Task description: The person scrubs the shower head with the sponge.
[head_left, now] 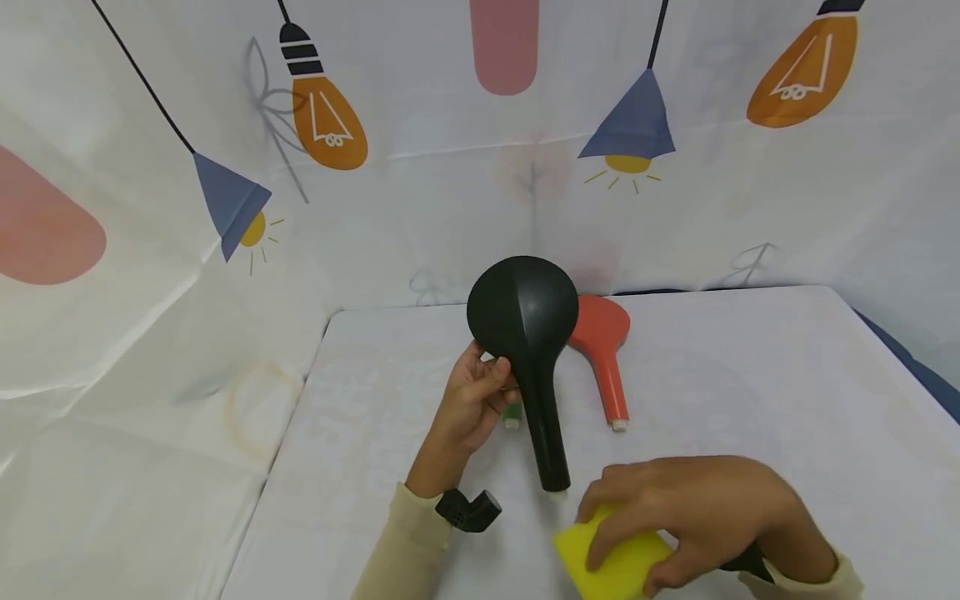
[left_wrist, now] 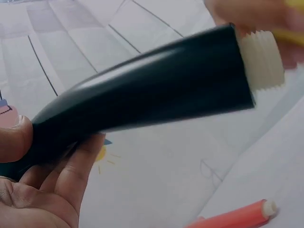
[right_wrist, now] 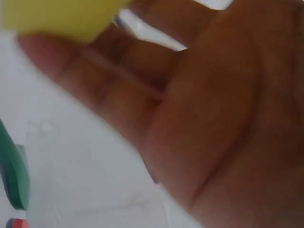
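Note:
My left hand (head_left: 476, 400) grips a black shower head (head_left: 522, 308) at its neck, thumb on one side and fingers behind. The shower head stands tilted above the table, round head up and handle down. In the left wrist view its handle (left_wrist: 175, 78) ends in a white threaded connector (left_wrist: 263, 61). My right hand (head_left: 690, 517) pinches a flat, square-cornered yellow cloth (head_left: 615, 554) below and right of that handle end, apart from it. The cloth (right_wrist: 61, 19) is blurred and partly cut off in the right wrist view.
A red shower head (head_left: 603, 333) lies on the white table (head_left: 750, 375) behind the black one, which partly covers it. A green handle end (head_left: 512, 414) shows behind my left hand. The table's back edge meets a white printed sheet (head_left: 450, 208).

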`<state>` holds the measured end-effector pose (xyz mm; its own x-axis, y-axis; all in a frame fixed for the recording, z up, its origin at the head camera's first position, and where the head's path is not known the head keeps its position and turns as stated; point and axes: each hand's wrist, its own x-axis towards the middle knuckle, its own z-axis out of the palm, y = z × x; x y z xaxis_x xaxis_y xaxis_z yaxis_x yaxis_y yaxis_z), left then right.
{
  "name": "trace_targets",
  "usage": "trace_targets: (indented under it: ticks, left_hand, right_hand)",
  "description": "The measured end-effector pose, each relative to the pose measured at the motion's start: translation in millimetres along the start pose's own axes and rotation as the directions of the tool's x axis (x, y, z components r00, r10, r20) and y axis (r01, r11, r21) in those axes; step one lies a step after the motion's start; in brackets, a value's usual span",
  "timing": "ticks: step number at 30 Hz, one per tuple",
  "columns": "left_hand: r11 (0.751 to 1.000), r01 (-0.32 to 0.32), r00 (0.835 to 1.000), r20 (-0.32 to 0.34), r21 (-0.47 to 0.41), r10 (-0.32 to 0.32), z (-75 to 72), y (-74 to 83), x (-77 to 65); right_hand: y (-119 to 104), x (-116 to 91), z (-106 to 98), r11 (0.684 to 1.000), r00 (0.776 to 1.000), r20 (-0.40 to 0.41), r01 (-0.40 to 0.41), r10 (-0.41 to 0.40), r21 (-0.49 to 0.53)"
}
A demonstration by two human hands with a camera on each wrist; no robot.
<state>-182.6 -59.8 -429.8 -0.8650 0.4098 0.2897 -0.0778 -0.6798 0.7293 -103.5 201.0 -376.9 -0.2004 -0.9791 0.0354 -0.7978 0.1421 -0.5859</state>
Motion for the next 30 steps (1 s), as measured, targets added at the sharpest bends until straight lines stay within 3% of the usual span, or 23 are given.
trace_targets:
  ticks: [1, 3, 5, 6, 7, 9, 12, 13, 15, 17, 24, 27, 30]
  left_hand:
    - [1.0, 0.004, 1.0, 0.006, 0.004, -0.004, -0.2, -0.2, 0.3]
    - [1.0, 0.018, 1.0, 0.021, 0.016, -0.019, -0.3, -0.7, 0.8]
    - [0.999, 0.037, 0.998, 0.041, 0.032, -0.039, 0.1, -1.4, 1.2]
    - [0.998, 0.047, 0.998, 0.05, 0.039, -0.049, 0.2, -1.6, 1.1]
    - [0.997, 0.056, 0.997, 0.058, 0.047, -0.059, 0.3, -1.9, 0.8]
    - [0.996, 0.071, 0.994, 0.076, 0.062, -0.076, 0.5, -2.3, 0.0]
    - [0.993, 0.082, 0.991, 0.1, 0.08, -0.09, 0.9, -2.7, -1.4]
    - [0.993, 0.082, 0.99, 0.108, 0.083, -0.091, 1.1, -2.9, -1.9]
    - [0.993, 0.085, 0.989, 0.117, 0.081, -0.095, 2.0, -2.9, -3.1]
    - [0.992, 0.094, 0.989, 0.111, 0.079, -0.102, 3.1, -2.9, -4.4]
    - [0.983, 0.144, 0.986, 0.07, 0.111, -0.152, 5.8, -2.7, -6.7]
    - [0.98, 0.164, 0.984, 0.044, 0.117, -0.17, 6.5, -2.3, -6.8]
    - [0.975, 0.187, 0.982, 0.01, 0.117, -0.19, 7.9, -2.2, -5.7]
  right_hand:
    - [-0.5, -2.3, -1.1, 0.999, 0.999, -0.012, 0.037, -0.037, 0.013]
    - [-2.1, -7.5, -3.6, 0.996, 0.99, -0.11, 0.094, -0.093, 0.002]
    - [-4.0, -13.2, -6.1, 0.997, 0.96, -0.268, 0.074, -0.081, -0.036]
    - [-4.9, -15.4, -7.7, 0.997, 0.933, -0.356, 0.02, -0.044, -0.071]
    - [-5.4, -16.7, -9.4, 0.993, 0.895, -0.446, -0.049, -0.003, -0.105]
    - [-5.4, -16.3, -13.3, 0.971, 0.796, -0.6, -0.199, 0.08, -0.135]
    - [-1.5, -9.8, -18.6, 0.919, 0.648, -0.751, -0.361, 0.125, -0.158]
    - [0.5, -6.8, -19.7, 0.914, 0.615, -0.78, -0.374, 0.116, -0.159]
    - [3.5, -0.9, -19.5, 0.901, 0.572, -0.813, -0.401, 0.105, -0.166]
    - [5.8, 5.0, -16.9, 0.89, 0.564, -0.821, -0.415, 0.091, -0.187]
    - [10.3, 27.4, -4.2, 0.831, 0.632, -0.774, -0.454, 0.045, -0.322]
    - [11.9, 31.7, -1.6, 0.809, 0.648, -0.761, -0.463, 0.03, -0.362]
    - [12.5, 32.8, 0.8, 0.806, 0.659, -0.752, -0.447, 0.004, -0.387]
